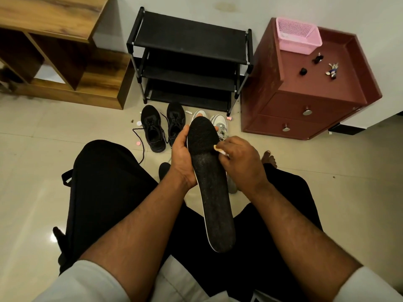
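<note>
A long black insole (210,186) with a white rim is held upright over my lap, toe end pointing away. My left hand (182,158) grips its left edge, thumb on the front and fingertips showing past the right edge. My right hand (242,159) pinches a small pale thing (219,149), its tip touching the insole's right side; what it is I cannot tell. A pair of black sneakers (162,127) with loose laces stands on the floor beyond, and grey-white sneakers (220,125) sit partly hidden behind the insole.
A black three-tier shoe rack (189,59) stands against the wall. A maroon drawer cabinet (305,99) to its right carries a pink basket (298,35) and keys. A wooden shelf unit (65,51) is at left. Small pink bits lie on the tiled floor (32,149).
</note>
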Motion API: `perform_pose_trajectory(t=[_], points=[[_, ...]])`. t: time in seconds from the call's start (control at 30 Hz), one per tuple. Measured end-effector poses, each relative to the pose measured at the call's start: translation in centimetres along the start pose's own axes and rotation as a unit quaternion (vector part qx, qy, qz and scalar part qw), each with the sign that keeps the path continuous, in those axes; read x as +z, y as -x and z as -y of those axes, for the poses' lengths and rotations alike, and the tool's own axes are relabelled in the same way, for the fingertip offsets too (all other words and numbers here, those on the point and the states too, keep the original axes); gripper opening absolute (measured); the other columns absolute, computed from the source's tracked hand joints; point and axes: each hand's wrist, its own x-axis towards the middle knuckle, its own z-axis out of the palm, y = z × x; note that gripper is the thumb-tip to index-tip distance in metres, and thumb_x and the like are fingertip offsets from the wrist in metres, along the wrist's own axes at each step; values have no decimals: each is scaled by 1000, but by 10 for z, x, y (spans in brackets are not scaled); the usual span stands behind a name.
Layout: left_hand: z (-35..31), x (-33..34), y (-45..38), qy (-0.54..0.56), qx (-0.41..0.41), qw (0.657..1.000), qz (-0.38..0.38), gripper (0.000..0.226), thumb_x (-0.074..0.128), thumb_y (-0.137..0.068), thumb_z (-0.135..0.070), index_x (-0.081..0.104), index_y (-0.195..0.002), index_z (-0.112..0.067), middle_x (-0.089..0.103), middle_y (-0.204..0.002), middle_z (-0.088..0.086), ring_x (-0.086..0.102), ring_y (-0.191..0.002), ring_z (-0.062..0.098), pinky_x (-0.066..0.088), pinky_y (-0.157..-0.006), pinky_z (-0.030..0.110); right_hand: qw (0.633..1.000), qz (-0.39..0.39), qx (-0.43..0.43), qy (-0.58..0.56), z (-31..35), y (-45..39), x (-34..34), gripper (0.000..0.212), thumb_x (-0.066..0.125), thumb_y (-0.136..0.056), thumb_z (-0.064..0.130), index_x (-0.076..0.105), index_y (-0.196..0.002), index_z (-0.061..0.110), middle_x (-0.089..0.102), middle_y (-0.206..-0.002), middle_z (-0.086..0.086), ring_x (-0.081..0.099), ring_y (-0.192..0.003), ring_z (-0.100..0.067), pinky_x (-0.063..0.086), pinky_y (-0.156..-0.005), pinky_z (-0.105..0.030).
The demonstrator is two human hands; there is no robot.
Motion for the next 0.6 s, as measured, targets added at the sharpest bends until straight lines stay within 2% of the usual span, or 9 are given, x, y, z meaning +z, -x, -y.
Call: perform_pose_trajectory(t=[0.1, 0.17, 0.27, 0.37, 0.47, 0.6], points=[[-1, 2, -1, 3, 6, 1000, 0, 68, 34, -95, -58, 77, -84, -8, 69, -85, 9, 67, -77, 19, 55, -73, 28, 1000, 0, -21, -16, 16, -1, 1, 19, 68, -79, 1, 72, -98, 3, 68, -89, -10, 62, -81, -21, 54, -74, -32], [0, 0, -1, 2, 21, 1000, -13, 67, 36, -96, -57, 78, -79, -7, 69, -83, 9, 68, -75, 19, 57, -71, 27, 998, 10, -61, -28, 34, -1, 5, 18, 67, -78, 0, 72, -95, 4, 67, -88, -9, 61, -80, -20, 51, -75, -29], [-2, -3, 0, -3, 37, 999, -29, 65, 39, -96, -56, 78, -77, -7, 68, -82, 9, 68, -75, 18, 56, -72, 29, 995, 27, -93, -40, 45, -1, 9, 16, 64, -77, 2, 72, -91, 4, 65, -85, -9, 60, -78, -22, 50, -72, -31], [-4, 0, 0, 0, 14, 999, -28, 65, 39, -94, -57, 77, -78, -8, 68, -83, 10, 68, -75, 21, 55, -72, 31, 998, 22, -55, -24, 22, -1, 8, 20, 67, -79, 2, 72, -98, 3, 66, -89, -10, 61, -81, -22, 52, -73, -33], [-3, 2, 0, 7, 8, 1000, -24, 60, 39, -94, -55, 76, -89, -7, 66, -91, 10, 63, -80, 22, 50, -78, 34, 1000, 7, 0, -10, -4, 0, 3, 21, 69, -78, 1, 72, -99, 3, 67, -89, -9, 62, -81, -21, 53, -72, -32], [-5, 1, -3, 8, 15, 1000, -25, 57, 41, -93, -53, 75, -91, -7, 65, -92, 10, 62, -81, 22, 49, -79, 34, 1000, 1, -17, -3, 3, -1, 3, 20, 71, -76, 0, 73, -96, 3, 67, -86, -9, 62, -79, -21, 51, -70, -29]])
